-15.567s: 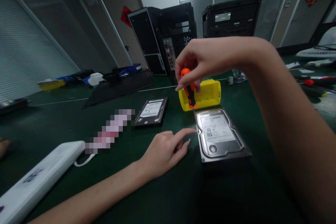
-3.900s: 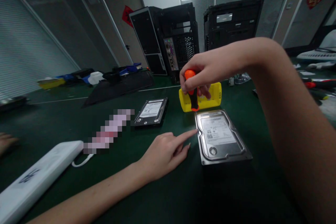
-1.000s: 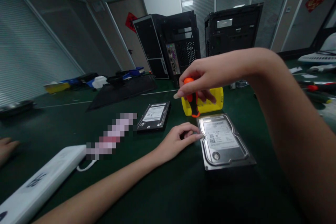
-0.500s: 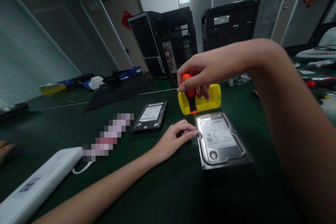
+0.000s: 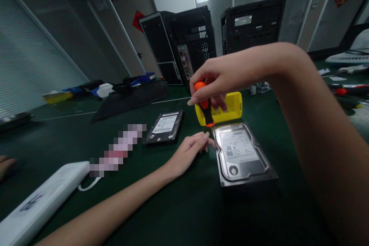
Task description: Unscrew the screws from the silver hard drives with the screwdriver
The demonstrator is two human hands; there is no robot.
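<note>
A silver hard drive point(image 5: 240, 153) with a white label lies on the dark green table. My right hand point(image 5: 211, 82) is closed round the orange and black handle of a screwdriver point(image 5: 206, 109), held tilted above the drive's far left corner. The handle's lower end is close to that corner; I cannot make out the tip. My left hand point(image 5: 191, 148) rests on the table left of the drive, thumb raised and holding nothing. One of its fingers reaches to the drive's left edge. Behind the drive stands a yellow plastic holder point(image 5: 233, 107), partly hidden by my right hand.
A second hard drive point(image 5: 165, 127) lies left of my left hand. Nearer is a white power bank-like box point(image 5: 49, 196) with a cable. Computer cases point(image 5: 193, 42) stand at the back. Tools point(image 5: 351, 90) lie far right. Another person's hand point(image 5: 5, 165) shows at the left edge.
My left thumb has lifted off the drive's edge and moved left. My right hand has shifted slightly left, leaning the screwdriver handle's top further that way.
</note>
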